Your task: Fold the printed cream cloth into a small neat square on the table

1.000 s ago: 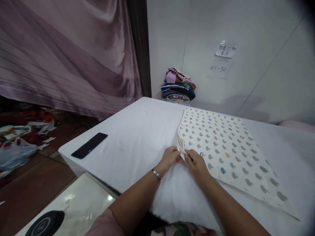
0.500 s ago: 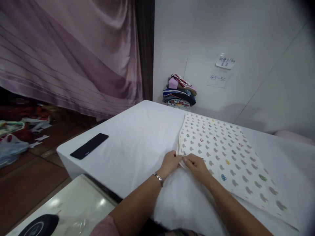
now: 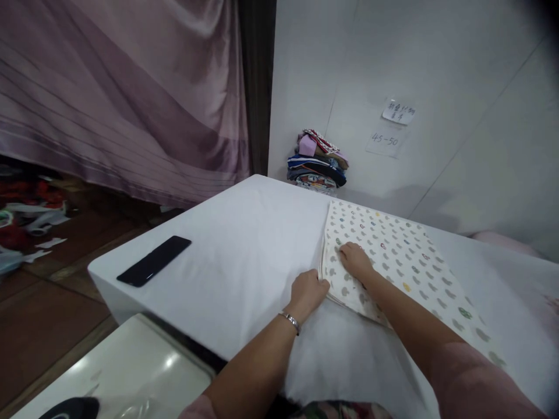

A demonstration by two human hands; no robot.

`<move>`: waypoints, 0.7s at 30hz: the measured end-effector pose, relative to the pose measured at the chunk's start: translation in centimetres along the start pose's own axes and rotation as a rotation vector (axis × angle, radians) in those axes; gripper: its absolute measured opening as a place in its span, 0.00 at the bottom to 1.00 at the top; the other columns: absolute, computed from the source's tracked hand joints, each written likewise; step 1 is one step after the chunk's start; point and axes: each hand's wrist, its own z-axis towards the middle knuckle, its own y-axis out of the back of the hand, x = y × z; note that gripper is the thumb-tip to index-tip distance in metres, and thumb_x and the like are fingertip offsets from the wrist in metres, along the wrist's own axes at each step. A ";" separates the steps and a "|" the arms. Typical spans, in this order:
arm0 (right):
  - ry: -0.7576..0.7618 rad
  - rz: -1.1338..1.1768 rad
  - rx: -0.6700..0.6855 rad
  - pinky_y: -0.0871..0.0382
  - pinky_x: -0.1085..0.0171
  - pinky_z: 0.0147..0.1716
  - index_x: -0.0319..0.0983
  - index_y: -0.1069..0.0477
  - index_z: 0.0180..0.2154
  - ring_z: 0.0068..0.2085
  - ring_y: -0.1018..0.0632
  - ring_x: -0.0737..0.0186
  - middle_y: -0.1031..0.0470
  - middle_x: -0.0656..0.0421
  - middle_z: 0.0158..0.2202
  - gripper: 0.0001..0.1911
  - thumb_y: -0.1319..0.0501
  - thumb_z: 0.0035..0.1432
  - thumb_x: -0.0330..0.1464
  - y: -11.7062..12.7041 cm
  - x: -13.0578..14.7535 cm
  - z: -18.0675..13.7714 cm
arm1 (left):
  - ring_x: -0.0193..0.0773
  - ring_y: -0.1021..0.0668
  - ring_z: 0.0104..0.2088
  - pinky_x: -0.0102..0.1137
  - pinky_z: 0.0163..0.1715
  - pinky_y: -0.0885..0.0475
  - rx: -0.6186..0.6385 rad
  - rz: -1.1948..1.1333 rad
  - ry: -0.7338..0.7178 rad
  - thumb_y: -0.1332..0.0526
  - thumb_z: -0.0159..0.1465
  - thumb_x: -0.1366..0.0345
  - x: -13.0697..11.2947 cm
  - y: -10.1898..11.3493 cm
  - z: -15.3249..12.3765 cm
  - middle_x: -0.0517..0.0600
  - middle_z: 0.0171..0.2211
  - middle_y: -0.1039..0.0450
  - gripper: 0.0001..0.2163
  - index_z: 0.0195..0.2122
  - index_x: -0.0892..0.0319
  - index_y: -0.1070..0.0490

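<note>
A cream cloth (image 3: pixel 395 267) printed with small grey and coloured shapes lies folded in layers on the white-covered table. My left hand (image 3: pixel 309 291) is closed on its near left corner, thumb and fingers pinching the stacked edges. On top of the cloth, a little in from its left edge, my right hand (image 3: pixel 357 263) presses down with its fingers slightly bent. Part of the cloth's near side is hidden under my right forearm.
A black phone-like slab (image 3: pixel 155 261) lies at the table's left. Folded clothes (image 3: pixel 318 163) are stacked by the wall (image 3: pixel 458 87), which bears paper notes (image 3: pixel 384 141). A pale glossy surface (image 3: pixel 126 364) with a dark round object (image 3: pixel 72 409) stands front left. A pink curtain (image 3: pixel 131 99) hangs behind.
My right hand has left the near corner and moved up and onto the cloth's top. My left hand stays at the corner. The cloth's left edge looks straighter.
</note>
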 end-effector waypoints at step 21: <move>-0.177 0.183 -0.018 0.38 0.66 0.40 0.38 0.26 0.38 0.42 0.27 0.61 0.26 0.53 0.40 0.14 0.50 0.60 0.30 0.0 2.7 5.6 | 0.44 0.23 0.36 0.32 0.31 0.35 0.021 0.053 -0.023 0.48 0.59 0.60 -0.4 0.5 -0.4 0.55 0.35 0.23 0.13 0.35 0.60 0.27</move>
